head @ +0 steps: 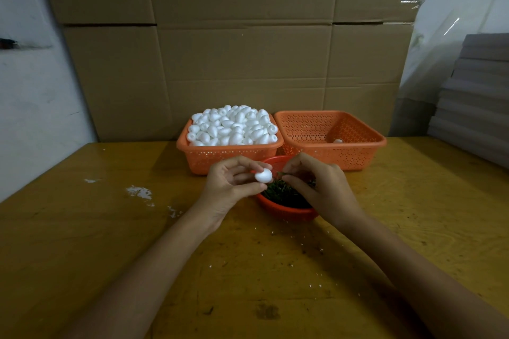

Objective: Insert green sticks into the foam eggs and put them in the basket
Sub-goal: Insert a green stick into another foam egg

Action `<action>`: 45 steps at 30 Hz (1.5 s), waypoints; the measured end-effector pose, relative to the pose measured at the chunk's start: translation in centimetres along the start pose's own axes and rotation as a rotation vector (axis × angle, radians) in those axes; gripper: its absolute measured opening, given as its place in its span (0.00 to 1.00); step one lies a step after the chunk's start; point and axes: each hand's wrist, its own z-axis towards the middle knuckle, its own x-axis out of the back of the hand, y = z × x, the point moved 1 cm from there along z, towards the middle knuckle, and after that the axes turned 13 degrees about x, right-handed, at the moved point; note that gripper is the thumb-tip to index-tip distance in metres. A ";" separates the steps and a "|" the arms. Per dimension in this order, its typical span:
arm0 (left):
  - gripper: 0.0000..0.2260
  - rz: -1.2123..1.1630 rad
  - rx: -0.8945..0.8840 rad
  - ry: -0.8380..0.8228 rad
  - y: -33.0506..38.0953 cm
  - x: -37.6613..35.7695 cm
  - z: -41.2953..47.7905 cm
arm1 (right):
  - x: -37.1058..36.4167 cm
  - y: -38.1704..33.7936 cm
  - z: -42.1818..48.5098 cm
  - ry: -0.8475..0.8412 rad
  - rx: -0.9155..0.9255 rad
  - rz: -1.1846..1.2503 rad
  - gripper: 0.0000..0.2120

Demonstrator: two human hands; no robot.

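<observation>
At far left an orange basket (pixel 228 157) is heaped with foam eggs (pixel 230 129). Our left hand (pixel 230 187) pinches one foam egg (pixel 263 175) over a red bowl (pixel 286 213) of green sticks (pixel 283 193); our right hand (pixel 316 187) pinches a green stick (pixel 281 173) just beside it. Rightmost, a second orange basket (pixel 358 157) holds one egg (pixel 337 141).

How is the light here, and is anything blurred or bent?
Head view: dim, warm light; the heaped foam eggs glare white, losing detail; the wide lens slants the cardboard seams; the green stick in the right hand is thin, dark, hard to see.
</observation>
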 end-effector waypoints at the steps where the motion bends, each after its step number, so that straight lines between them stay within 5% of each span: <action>1: 0.12 0.006 -0.001 0.005 0.0 0.0 0.0 | 0.0 0.1 0.0 -0.001 -0.002 -0.002 0.06; 35: 0.15 -0.018 0.123 0.032 -0.1 0.3 0.1 | -0.2 -0.1 0.1 0.038 0.101 0.094 0.09; 45: 0.15 -0.048 0.065 0.022 -0.3 -0.8 -0.1 | -0.9 -0.1 -0.4 0.081 0.107 -0.069 0.06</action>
